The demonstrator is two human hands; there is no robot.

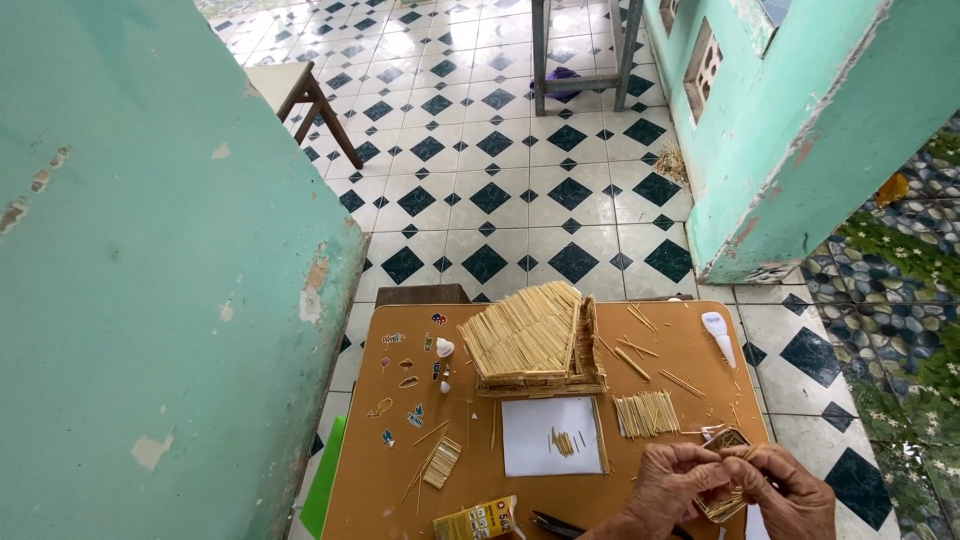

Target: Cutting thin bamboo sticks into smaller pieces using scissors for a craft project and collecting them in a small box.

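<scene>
At the near right edge of the bench (400,480), the left hand (680,480) and right hand (790,490) are pressed close together, fingertips pinching a small bundle of thin straw-coloured sticks (722,500); part of the bundle is hidden by the fingers, so its full shape cannot be told. Judging by their look, the sticks are very light, stiff but brittle, and smooth enough to slide out of a loose grip, so they are best taken near the middle with a gentle pinch rather than at the tips. They are pale yellow, slim and straight, all much the same length. Far of the hands lies a loose row of the same sticks (645,413), with a white sheet of paper (550,440) to its left. Farther still stands a small stick-built model house (530,340), its sloped roof layered in neat rows
</scene>
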